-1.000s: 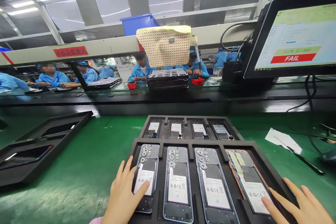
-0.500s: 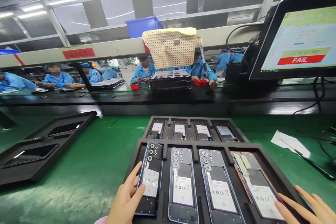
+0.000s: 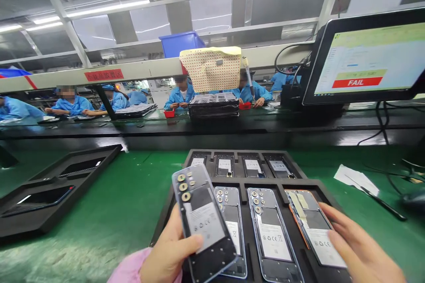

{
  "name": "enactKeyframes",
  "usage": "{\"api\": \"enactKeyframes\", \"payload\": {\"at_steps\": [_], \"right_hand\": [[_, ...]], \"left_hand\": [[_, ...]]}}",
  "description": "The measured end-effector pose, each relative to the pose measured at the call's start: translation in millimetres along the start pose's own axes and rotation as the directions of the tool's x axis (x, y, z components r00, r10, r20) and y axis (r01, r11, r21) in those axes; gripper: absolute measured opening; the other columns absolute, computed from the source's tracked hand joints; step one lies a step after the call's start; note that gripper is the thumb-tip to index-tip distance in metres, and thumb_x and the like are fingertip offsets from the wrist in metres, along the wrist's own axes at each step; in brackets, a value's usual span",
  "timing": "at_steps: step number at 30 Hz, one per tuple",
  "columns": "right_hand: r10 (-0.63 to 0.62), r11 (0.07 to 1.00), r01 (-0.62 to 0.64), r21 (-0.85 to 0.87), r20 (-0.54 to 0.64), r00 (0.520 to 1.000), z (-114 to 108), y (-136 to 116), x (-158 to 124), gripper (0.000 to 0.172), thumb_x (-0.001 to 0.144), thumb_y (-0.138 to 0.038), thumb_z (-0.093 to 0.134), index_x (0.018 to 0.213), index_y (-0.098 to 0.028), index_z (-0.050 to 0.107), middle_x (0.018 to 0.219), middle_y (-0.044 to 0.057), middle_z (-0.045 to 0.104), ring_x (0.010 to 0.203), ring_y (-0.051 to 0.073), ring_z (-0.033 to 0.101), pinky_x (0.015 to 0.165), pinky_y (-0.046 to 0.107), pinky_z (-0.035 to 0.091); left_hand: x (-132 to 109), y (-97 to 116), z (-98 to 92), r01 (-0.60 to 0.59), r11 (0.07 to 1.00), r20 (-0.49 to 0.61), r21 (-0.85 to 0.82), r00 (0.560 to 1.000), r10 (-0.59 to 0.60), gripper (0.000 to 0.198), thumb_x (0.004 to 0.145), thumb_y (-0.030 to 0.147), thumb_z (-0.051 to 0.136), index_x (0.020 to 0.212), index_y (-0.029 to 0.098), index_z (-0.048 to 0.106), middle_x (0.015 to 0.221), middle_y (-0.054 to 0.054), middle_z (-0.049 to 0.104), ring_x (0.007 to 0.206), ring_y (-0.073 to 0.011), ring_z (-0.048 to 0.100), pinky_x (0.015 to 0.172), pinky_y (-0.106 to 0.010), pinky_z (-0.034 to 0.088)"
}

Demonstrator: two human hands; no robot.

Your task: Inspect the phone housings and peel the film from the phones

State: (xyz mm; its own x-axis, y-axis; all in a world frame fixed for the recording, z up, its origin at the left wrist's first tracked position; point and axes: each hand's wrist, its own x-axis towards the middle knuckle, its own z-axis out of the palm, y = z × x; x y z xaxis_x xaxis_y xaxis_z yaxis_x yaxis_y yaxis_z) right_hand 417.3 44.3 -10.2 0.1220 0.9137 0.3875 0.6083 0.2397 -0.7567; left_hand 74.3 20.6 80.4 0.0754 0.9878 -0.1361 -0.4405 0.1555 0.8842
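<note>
My left hand (image 3: 177, 241) grips a phone (image 3: 202, 216) with its back cover off, the thumb across the white battery label. It is raised and tilted above the left end of a black foam tray (image 3: 254, 254), partly covering a second phone (image 3: 237, 239). A third open-backed phone (image 3: 274, 234) lies in the middle slot. At the tray's right end, the thumb and fingers of my right hand (image 3: 355, 239) close on the edge of an orange-framed phone (image 3: 314, 230) with beige tape strips near its top.
Another foam tray (image 3: 245, 154) with several phones lies behind. To the left, a black tray (image 3: 63, 185) holds two dark phones. A monitor (image 3: 368, 62) reading FAIL stands right, above a white paper (image 3: 355, 179) and a black pen-like tool (image 3: 383, 203). Co-workers in blue sit beyond.
My left hand has lifted the leftmost phone out of its slot and tilted it. My right hand has moved left and inward from the tray's edge onto the orange-framed phone.
</note>
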Motion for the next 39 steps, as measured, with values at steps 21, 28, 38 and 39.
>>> {"api": "enactKeyframes", "payload": {"at_steps": [21, 28, 38, 39], "right_hand": [[0.016, 0.347, -0.677, 0.649, 0.718, 0.696, 93.1, -88.9, 31.5, 0.049, 0.062, -0.045, 0.08, 0.097, -0.018, 0.058, 0.076, 0.003, 0.069, 0.071, 0.023, 0.066, 0.07, 0.038, 0.051], [0.021, 0.287, -0.712, 0.641, 0.739, 0.673, 87.7, -84.9, 29.8, 0.039, 0.07, -0.033, 0.077, 0.1, -0.017, 0.058, 0.075, 0.004, 0.069, 0.071, 0.022, 0.067, 0.067, 0.036, 0.051], [0.144, 0.288, -0.687, 0.667, 0.679, 0.72, 81.9, -89.3, 33.7, 0.042, 0.069, -0.035, 0.077, 0.102, -0.018, 0.057, 0.081, 0.005, 0.071, 0.067, 0.02, 0.066, 0.059, 0.03, 0.05], [0.154, 0.289, -0.69, 0.663, 0.679, 0.717, 81.9, -89.5, 33.5, 0.043, 0.068, -0.036, 0.077, 0.102, -0.017, 0.057, 0.08, 0.005, 0.071, 0.068, 0.021, 0.066, 0.059, 0.03, 0.05]], "left_hand": [[66.2, -62.7, 25.4, 0.13, 0.965, 0.292, 0.227, 0.936, -0.194, 0.04, 0.078, 0.022, 0.053, 0.116, 0.013, 0.046, 0.107, -0.011, 0.061, 0.098, -0.0238, 0.058, 0.084, -0.038, 0.045], [64.0, -59.2, 25.0, 0.129, 0.918, 0.255, 0.376, 0.938, -0.236, 0.04, 0.072, 0.016, 0.051, 0.112, 0.017, 0.048, 0.103, -0.007, 0.062, 0.092, -0.023, 0.059, 0.08, -0.035, 0.046], [61.8, -50.2, 25.8, -0.102, 0.712, 0.119, 0.695, 0.993, 0.026, 0.024, 0.073, 0.025, 0.049, 0.092, 0.016, 0.062, 0.123, -0.008, 0.045, 0.1, -0.0219, 0.051, 0.073, -0.028, 0.041], [61.9, -49.3, 26.1, -0.107, 0.71, 0.124, 0.696, 0.992, 0.028, 0.025, 0.073, 0.025, 0.049, 0.092, 0.017, 0.063, 0.122, -0.008, 0.046, 0.099, -0.0215, 0.052, 0.073, -0.029, 0.041]]}}
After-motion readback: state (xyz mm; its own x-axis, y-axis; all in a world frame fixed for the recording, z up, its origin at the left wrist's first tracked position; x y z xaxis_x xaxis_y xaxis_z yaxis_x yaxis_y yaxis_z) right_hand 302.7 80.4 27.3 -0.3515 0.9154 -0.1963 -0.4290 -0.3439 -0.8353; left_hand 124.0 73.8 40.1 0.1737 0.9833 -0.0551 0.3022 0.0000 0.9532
